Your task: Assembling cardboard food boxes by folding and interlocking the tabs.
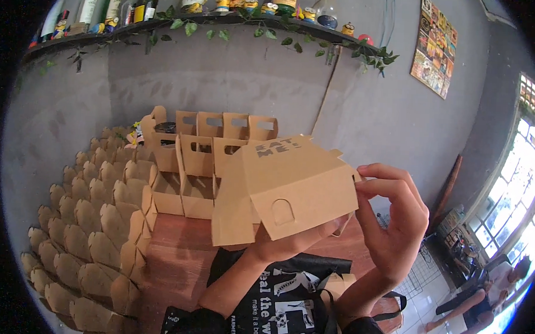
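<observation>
A brown cardboard takeaway box (305,189), partly folded, is held up tilted over the table. It has a cut-out tab in its side and dark print on another panel. My left hand (291,241) supports it from below; part of the fingers is hidden behind the cardboard. At the box's right end, my right hand (398,218) pinches the edge of a flap between thumb and fingers. Beneath both forearms lies black cloth with white print (286,297).
Small open cardboard boxes (102,252) stand in tight rows on the left. Behind the held box are cardboard carriers (197,158) with cut-out handles on the reddish table (173,264). A wall shelf (249,16) bears bottles and figurines. Another person (481,298) sits at lower right near the window.
</observation>
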A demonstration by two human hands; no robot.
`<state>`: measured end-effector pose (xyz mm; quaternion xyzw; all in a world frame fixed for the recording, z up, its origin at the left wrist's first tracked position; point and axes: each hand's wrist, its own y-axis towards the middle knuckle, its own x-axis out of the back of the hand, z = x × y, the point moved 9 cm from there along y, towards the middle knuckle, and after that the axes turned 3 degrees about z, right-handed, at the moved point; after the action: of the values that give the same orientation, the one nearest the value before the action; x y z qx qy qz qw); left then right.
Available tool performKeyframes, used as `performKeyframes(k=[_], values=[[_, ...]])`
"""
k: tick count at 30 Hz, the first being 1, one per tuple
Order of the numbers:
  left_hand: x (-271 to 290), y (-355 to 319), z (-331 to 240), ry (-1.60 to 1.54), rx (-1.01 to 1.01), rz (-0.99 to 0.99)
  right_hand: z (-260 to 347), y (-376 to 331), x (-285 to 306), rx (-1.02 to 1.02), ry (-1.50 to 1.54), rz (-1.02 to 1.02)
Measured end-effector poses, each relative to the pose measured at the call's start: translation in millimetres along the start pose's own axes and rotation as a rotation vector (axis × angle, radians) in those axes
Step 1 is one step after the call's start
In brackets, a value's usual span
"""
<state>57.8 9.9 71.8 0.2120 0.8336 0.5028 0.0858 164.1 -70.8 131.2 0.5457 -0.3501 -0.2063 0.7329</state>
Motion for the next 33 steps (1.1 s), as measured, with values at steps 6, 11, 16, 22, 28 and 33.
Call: performKeyframes(k=[6,11,16,22,28,33], values=[[-2.9,-1.4,8.8,-0.149,0.043,0.002,-2.2,-0.5,0.3,-0.014,0.016,-0.011],[-9.1,-2.8,-12.0,0.565,-0.221,0.113,2.9,1.5,-7.7,0.012,-0.057,-0.003],[2.5,-5.1,3.8,0.240,-0.141,0.075,2.7,1.1,-12.2,0.013,0.012,-0.038],[18.2,-11.3,14.2,-0.089,-0.014,0.007,-13.5,-4.2,-21.7,-0.073,0.189,-0.019],[29.9,-4.6,28.0,-0.627,0.194,-0.259,7.5,2.9,-41.6,0.088,-0.056,0.351],[19.6,4.6,31.1,-0.866,0.296,-0.096,-2.9,-2.4,-52.9,0.058,0.017,0.386]])
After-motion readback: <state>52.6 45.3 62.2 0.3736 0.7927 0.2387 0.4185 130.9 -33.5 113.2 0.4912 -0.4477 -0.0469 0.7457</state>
